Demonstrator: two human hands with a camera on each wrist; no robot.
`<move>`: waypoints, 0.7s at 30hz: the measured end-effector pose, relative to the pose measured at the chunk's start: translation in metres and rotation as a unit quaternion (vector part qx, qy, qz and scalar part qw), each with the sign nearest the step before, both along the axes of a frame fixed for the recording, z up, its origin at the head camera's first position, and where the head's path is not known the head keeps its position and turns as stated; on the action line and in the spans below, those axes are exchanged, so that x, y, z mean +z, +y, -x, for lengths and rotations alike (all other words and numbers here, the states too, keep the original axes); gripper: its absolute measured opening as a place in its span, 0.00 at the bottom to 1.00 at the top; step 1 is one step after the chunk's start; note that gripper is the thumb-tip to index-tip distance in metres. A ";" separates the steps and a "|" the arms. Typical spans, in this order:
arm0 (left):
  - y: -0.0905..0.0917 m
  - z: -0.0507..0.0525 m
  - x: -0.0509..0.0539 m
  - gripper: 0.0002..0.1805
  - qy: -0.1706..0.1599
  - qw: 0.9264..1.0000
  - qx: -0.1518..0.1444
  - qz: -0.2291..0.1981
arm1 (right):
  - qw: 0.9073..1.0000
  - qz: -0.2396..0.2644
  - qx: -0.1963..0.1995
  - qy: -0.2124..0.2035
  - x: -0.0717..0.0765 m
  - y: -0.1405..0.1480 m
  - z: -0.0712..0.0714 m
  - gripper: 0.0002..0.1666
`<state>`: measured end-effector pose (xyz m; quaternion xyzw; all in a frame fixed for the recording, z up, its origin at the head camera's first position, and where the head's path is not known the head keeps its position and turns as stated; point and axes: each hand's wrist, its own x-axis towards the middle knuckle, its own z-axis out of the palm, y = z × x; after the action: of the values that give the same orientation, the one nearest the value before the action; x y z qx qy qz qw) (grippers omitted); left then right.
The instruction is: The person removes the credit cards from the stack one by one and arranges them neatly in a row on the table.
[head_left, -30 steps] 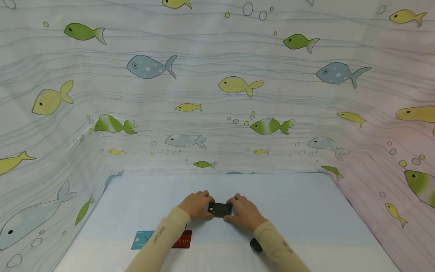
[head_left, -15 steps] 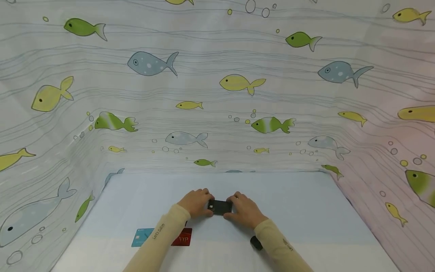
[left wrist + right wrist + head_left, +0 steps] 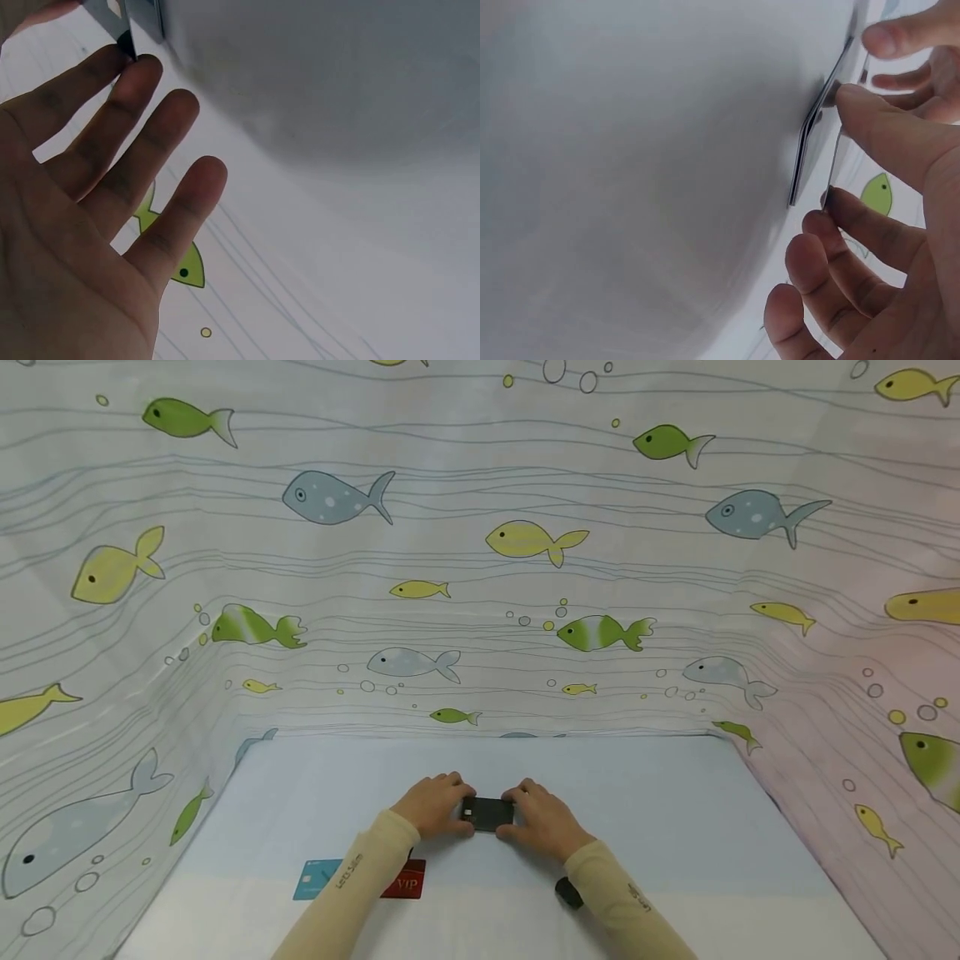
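Observation:
A black bank card (image 3: 488,815) with a small chip at its left end is held level between the two hands. My left hand (image 3: 435,807) pinches its left end, thumb at the near edge and fingertips at the far edge. My right hand (image 3: 543,820) does likewise at the right end. From the right wrist view, the card shows only as a thin edge between thumb and fingers. Beneath it is a dark, bent flat thing (image 3: 807,139) with layered edges, close to the white surface; its kind I cannot tell. Ring and little fingers of the left hand (image 3: 112,187) stay extended.
Left of the hands lie a blue card (image 3: 312,881) and a red VIP card (image 3: 406,880), both partly hidden by the left sleeve. A small black object (image 3: 568,892) shows beside the right sleeve. Fish-patterned cloth (image 3: 517,610) encloses the white table (image 3: 675,827).
Both hands keep the black card between them and stay nearly in place. The head view has tilted slightly, so the scene sits a little higher in it.

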<state>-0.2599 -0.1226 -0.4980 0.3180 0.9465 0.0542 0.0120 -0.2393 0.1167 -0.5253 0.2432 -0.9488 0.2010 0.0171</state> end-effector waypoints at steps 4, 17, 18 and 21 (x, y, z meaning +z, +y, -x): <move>-0.002 0.000 -0.001 0.32 0.009 1.000 -0.004 -0.006 | 1.000 0.006 0.007 0.004 0.001 0.001 -0.001 0.31; -0.008 -0.005 -0.004 0.31 0.029 0.998 -0.030 -0.039 | 1.000 0.016 0.010 0.000 0.003 0.005 -0.008 0.34; -0.009 -0.006 -0.004 0.31 0.033 0.998 -0.033 -0.042 | 1.000 0.016 0.013 0.006 0.002 0.006 -0.008 0.35; -0.011 -0.008 -0.004 0.31 0.042 0.997 -0.040 -0.046 | 0.999 0.018 0.018 0.022 0.001 0.007 -0.010 0.36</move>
<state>-0.2514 -0.1334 -0.5023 0.3575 0.9293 0.0836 -0.0406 -0.2293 0.1235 -0.5245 0.2641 -0.9400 0.2125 0.0388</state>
